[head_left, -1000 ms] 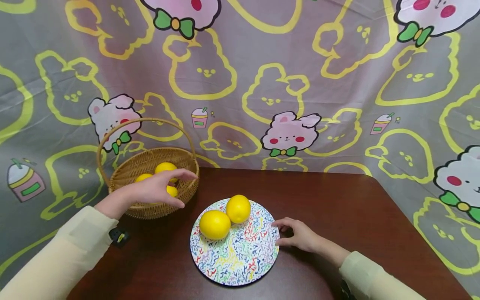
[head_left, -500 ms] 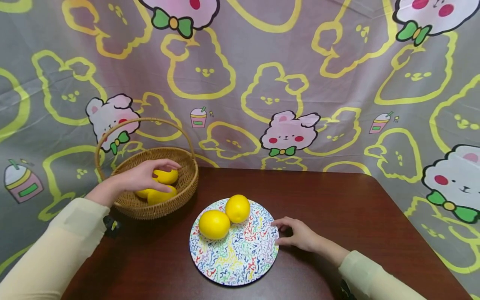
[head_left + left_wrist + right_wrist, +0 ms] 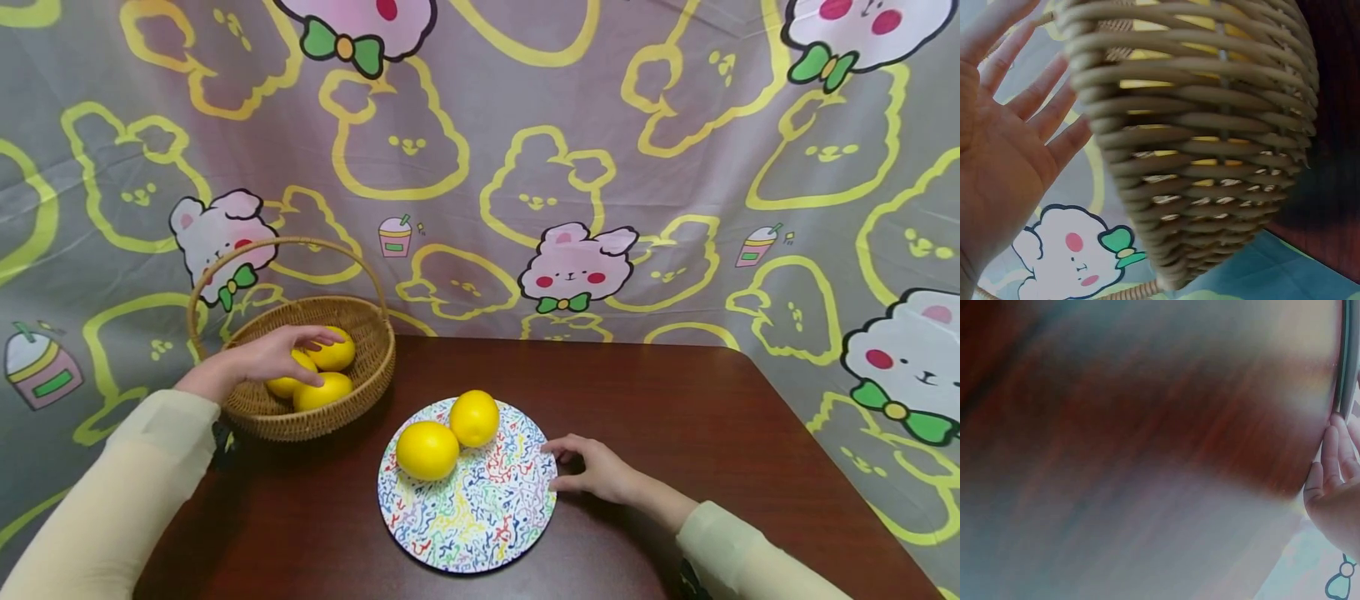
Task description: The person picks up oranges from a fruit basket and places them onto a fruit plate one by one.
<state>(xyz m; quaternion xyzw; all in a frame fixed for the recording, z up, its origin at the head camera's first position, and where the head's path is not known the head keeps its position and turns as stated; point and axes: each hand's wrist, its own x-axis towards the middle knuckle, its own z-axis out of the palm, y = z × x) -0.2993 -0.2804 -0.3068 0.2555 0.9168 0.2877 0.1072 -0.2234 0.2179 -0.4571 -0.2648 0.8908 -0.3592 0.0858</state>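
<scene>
My left hand (image 3: 262,362) reaches over the wicker basket (image 3: 367,379), its fingers spread above the yellow lemons. One lemon (image 3: 333,352) lies at the back, another lemon (image 3: 324,392) at the front beneath my thumb, and a third lemon (image 3: 288,384) is partly covered by the hand. In the left wrist view the straight fingers of that hand (image 3: 1007,137) show beside the basket's woven wall (image 3: 1197,125). My right hand (image 3: 600,473) rests its fingertips against the right rim of a round colourful plate (image 3: 480,517). Two lemons (image 3: 427,451) sit together on the plate's far left.
A dark brown wooden table (image 3: 637,400) carries the basket and plate. The basket's arched handle (image 3: 300,242) rises behind my left hand. A patterned cloth (image 3: 465,167) hangs behind the table and down its right side.
My left hand has moved left and lowered over the lemons in the basket, which show more fully now. My right hand stays at the plate's rim.
</scene>
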